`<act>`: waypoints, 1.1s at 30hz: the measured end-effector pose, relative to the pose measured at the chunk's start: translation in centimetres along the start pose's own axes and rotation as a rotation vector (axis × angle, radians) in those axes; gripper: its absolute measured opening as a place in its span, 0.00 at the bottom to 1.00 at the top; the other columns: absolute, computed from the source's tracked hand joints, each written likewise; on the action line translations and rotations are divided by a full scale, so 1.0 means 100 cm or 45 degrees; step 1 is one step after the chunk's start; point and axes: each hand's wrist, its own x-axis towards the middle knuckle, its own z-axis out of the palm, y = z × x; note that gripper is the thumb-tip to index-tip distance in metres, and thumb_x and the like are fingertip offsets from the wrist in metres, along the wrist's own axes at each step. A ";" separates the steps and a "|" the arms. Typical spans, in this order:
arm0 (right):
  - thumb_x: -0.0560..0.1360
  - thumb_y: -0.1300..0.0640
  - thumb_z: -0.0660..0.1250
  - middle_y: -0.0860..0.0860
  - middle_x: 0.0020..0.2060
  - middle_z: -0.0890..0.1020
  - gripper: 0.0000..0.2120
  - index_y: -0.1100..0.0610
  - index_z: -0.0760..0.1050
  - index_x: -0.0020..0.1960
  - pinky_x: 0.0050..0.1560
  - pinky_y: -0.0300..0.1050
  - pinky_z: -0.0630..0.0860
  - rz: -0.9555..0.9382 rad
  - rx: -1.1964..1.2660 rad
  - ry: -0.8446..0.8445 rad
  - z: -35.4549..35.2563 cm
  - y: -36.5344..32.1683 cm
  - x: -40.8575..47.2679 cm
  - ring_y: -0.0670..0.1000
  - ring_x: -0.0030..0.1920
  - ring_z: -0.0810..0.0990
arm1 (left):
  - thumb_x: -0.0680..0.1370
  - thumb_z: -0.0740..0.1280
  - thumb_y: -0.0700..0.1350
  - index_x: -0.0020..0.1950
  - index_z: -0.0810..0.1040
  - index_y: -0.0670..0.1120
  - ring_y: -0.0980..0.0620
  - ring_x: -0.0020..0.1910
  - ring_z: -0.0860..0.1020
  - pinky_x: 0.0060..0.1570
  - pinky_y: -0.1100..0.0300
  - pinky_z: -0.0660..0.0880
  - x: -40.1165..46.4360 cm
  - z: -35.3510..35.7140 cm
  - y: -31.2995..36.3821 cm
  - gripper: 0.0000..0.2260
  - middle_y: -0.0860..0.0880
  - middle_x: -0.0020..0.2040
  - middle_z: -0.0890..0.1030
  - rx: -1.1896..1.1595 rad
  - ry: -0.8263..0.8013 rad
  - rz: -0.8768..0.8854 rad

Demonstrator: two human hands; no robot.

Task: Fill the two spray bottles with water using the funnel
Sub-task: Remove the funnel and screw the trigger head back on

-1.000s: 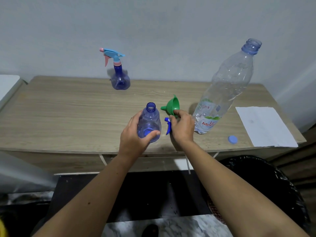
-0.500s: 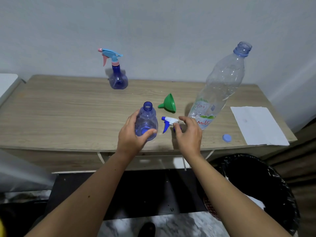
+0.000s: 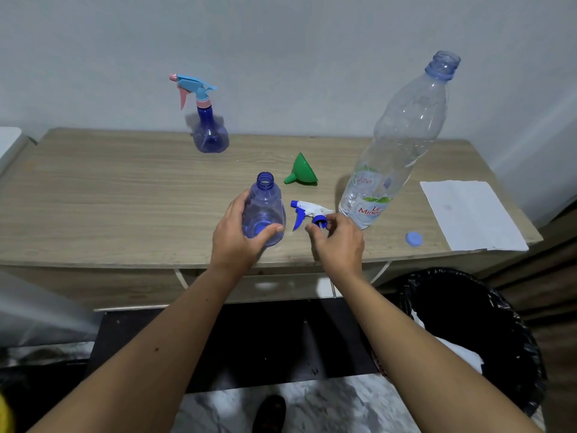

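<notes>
My left hand (image 3: pixel 239 237) grips an open-necked blue spray bottle (image 3: pixel 263 210) standing near the table's front edge. Just to its right lies the white and blue spray head (image 3: pixel 307 212), and my right hand (image 3: pixel 338 242) pinches it at its blue collar. A green funnel (image 3: pixel 302 170) lies on its side behind them. A second blue spray bottle (image 3: pixel 207 126) with a light blue and pink head stands at the back. A tall clear water bottle (image 3: pixel 396 145), uncapped and holding a little water, stands to the right.
The wooden table (image 3: pixel 109 195) carries a white paper sheet (image 3: pixel 468 214) at the right and a blue bottle cap (image 3: pixel 413 239) near the front edge. A black-lined bin (image 3: pixel 468 323) stands below to the right.
My right hand has drawn back from the funnel toward the front edge, leaving the spray head exposed on the table and pinching it. The left hand has kept hold of the bottle.
</notes>
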 end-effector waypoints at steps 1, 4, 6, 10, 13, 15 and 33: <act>0.76 0.42 0.74 0.51 0.52 0.83 0.23 0.57 0.81 0.62 0.58 0.50 0.74 0.006 -0.006 0.000 0.000 -0.002 0.001 0.54 0.56 0.79 | 0.69 0.80 0.61 0.75 0.75 0.52 0.52 0.63 0.83 0.63 0.43 0.80 0.000 0.000 0.000 0.37 0.54 0.65 0.83 0.002 0.000 0.001; 0.77 0.43 0.74 0.52 0.52 0.83 0.22 0.58 0.81 0.63 0.56 0.49 0.74 0.028 -0.004 -0.005 0.000 -0.005 0.003 0.54 0.55 0.79 | 0.69 0.80 0.60 0.76 0.74 0.52 0.53 0.64 0.82 0.64 0.43 0.80 0.000 -0.001 -0.001 0.37 0.55 0.66 0.83 0.002 -0.007 -0.008; 0.77 0.44 0.73 0.52 0.52 0.83 0.20 0.58 0.82 0.61 0.55 0.48 0.73 0.033 0.012 -0.001 0.000 -0.006 0.002 0.54 0.54 0.79 | 0.70 0.80 0.60 0.76 0.74 0.53 0.53 0.64 0.82 0.64 0.44 0.80 -0.001 -0.001 -0.001 0.37 0.55 0.66 0.83 -0.003 -0.009 -0.011; 0.76 0.47 0.74 0.50 0.45 0.83 0.13 0.55 0.83 0.55 0.50 0.45 0.74 0.058 0.117 0.042 -0.008 -0.008 -0.006 0.53 0.49 0.81 | 0.70 0.80 0.58 0.76 0.74 0.53 0.55 0.63 0.82 0.64 0.44 0.80 -0.001 -0.001 0.002 0.36 0.56 0.65 0.83 -0.001 -0.002 -0.010; 0.74 0.49 0.75 0.49 0.40 0.83 0.10 0.53 0.82 0.51 0.50 0.50 0.79 0.052 0.224 0.077 -0.017 -0.013 -0.012 0.53 0.44 0.82 | 0.70 0.80 0.57 0.76 0.74 0.53 0.56 0.63 0.82 0.65 0.46 0.80 -0.002 -0.001 0.003 0.36 0.56 0.65 0.83 -0.008 0.004 -0.015; 0.73 0.50 0.75 0.48 0.39 0.84 0.09 0.52 0.82 0.50 0.50 0.50 0.80 0.021 0.282 0.101 -0.026 -0.019 -0.012 0.52 0.44 0.82 | 0.70 0.80 0.57 0.76 0.74 0.54 0.57 0.64 0.82 0.66 0.47 0.79 -0.003 -0.001 0.004 0.36 0.56 0.66 0.83 -0.009 0.005 -0.016; 0.80 0.66 0.70 0.50 0.51 0.85 0.13 0.57 0.79 0.64 0.61 0.43 0.81 -0.300 1.212 -0.206 -0.093 -0.138 0.012 0.46 0.52 0.84 | 0.69 0.77 0.63 0.78 0.72 0.55 0.57 0.66 0.80 0.68 0.47 0.78 -0.005 -0.007 0.013 0.39 0.57 0.69 0.81 -0.042 -0.056 -0.056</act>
